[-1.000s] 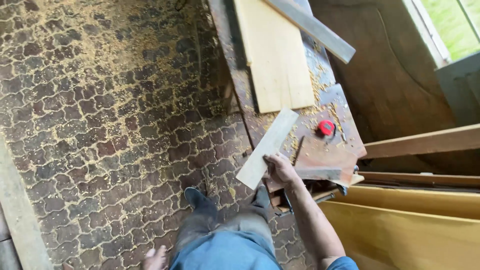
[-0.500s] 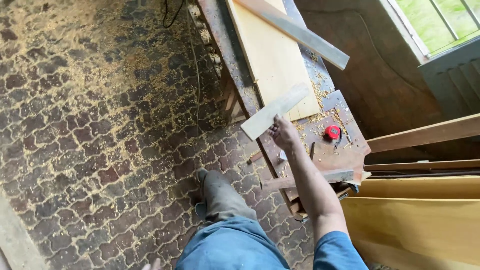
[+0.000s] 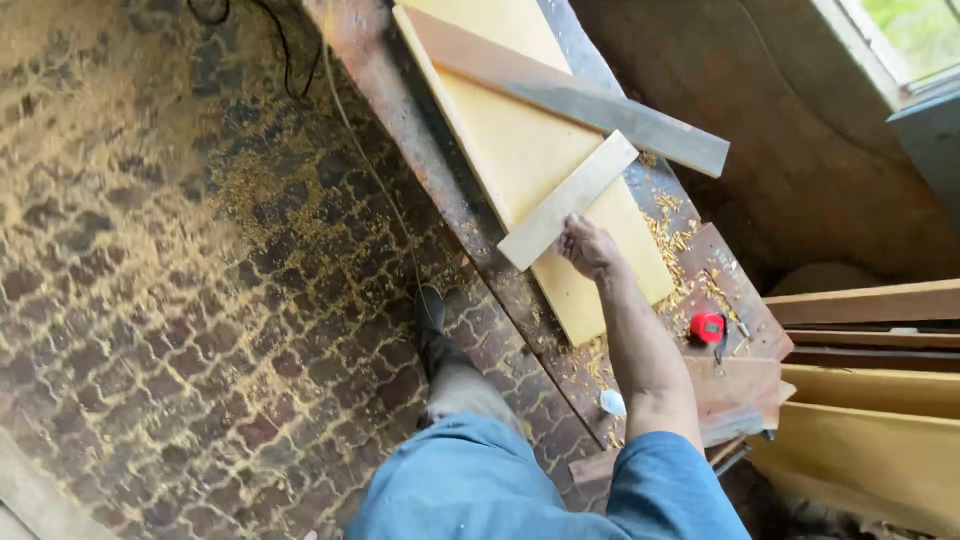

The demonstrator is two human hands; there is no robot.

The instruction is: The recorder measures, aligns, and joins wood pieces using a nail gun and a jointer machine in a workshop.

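- My right hand (image 3: 588, 246) sits just right of centre in the frame, fingers curled tight around the lower edge of a short pale wooden slat (image 3: 566, 201).
- The slat runs on a slant from lower left to upper right, lying across the wide yellowish board (image 3: 520, 150); whether it rests flat on that board or is lifted a little, I cannot tell.
- Its upper end comes up close to a long grey plank (image 3: 600, 105), which crosses the yellowish board from upper left toward the right.
- All of this lies on a rusty, dark workbench (image 3: 440, 190) that runs diagonally from the top centre down to the lower right, strewn with wood shavings.
- A red tape measure (image 3: 707, 327) sits on the bench to the right of my forearm, well apart from the slat.
- Stacked boards (image 3: 870, 300) jut in from the right edge of the frame.
- The patterned floor (image 3: 150, 300) on the left is scattered with sawdust, and my shoe (image 3: 431, 308) is planted beside the bench.
- My left hand is out of the frame.
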